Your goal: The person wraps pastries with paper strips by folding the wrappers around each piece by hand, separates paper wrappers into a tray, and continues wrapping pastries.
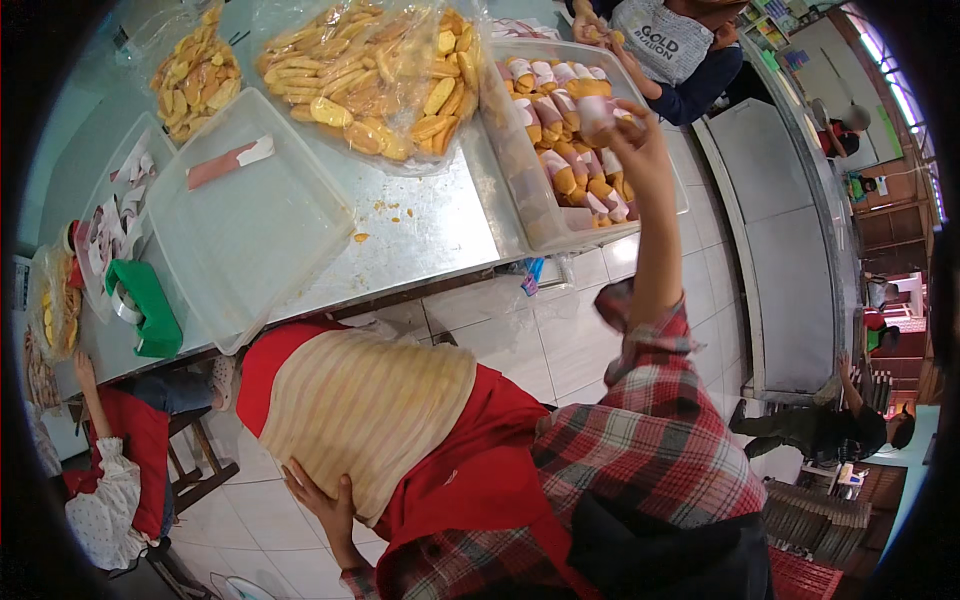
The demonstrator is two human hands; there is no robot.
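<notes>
My right hand (630, 135) is raised over a translucent plastic bin (517, 199), holding a bundle of biscuits (595, 112) banded with pale paper. Inside the bin stand rows of similar paper-banded biscuit bundles (559, 172). My left hand (322, 499) rests with fingers apart against a striped cloth (367, 405) across my lap, over a red apron (465, 480). Before me on the metal table (465, 217) lies a translucent plastic lid (247, 232) bearing a reddish paper strip (229, 163). Behind it is a large clear bag of oblong biscuits (360, 82).
A smaller bag of biscuits (199, 79), a container of paper strips (112, 232) and a green tape dispenser (146, 307) are on the left. One person (675, 52) handles biscuits beyond the bin; another (112, 480) sits at left. Crumbs (390, 208) dot the table.
</notes>
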